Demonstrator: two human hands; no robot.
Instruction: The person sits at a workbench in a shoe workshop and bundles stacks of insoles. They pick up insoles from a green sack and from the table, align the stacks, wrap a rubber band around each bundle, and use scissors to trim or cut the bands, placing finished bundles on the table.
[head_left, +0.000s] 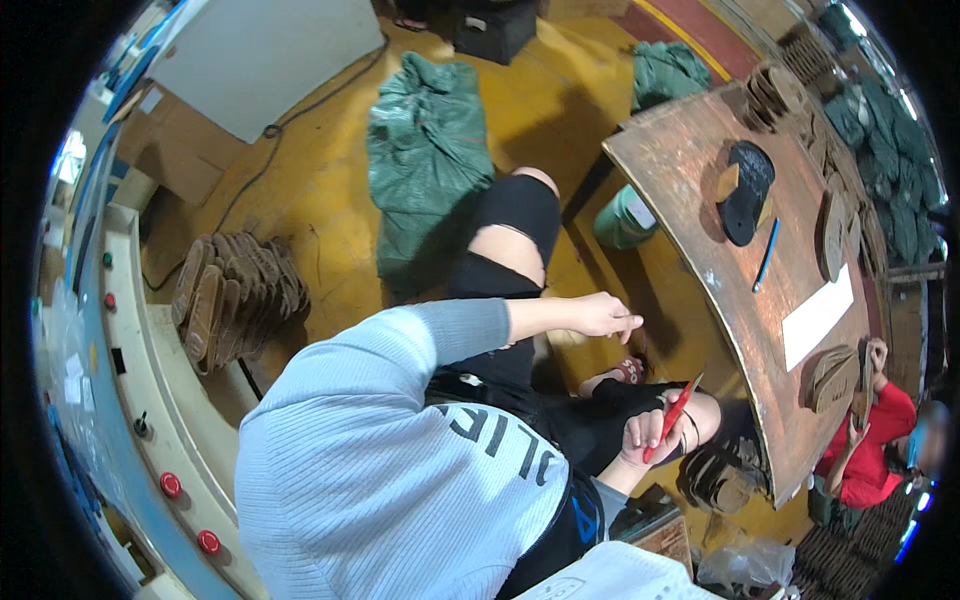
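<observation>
My right hand (648, 438) is closed around a slim red tool (672, 420) with a pointed tip, above my bare knee; I cannot tell whether it is a pen or a knife. Higher in the view, my left hand (603, 315) reaches out over my lap with its fingers curled and pressed together. Anything between those fingertips is too small to make out. Neither hand touches the brown worktable (690, 200) to the right. On that table lie a black shoe sole (747, 192), a blue pen (766, 255) and a white sheet (818, 318).
Stacked brown soles (238, 295) stand on the floor at left, more (722, 480) beneath the table. A green sack (425, 160) and a green bin (625, 218) are beyond my legs. A co-worker in red (880, 440) handles a sole at far right. A machine panel (150, 400) runs along the left.
</observation>
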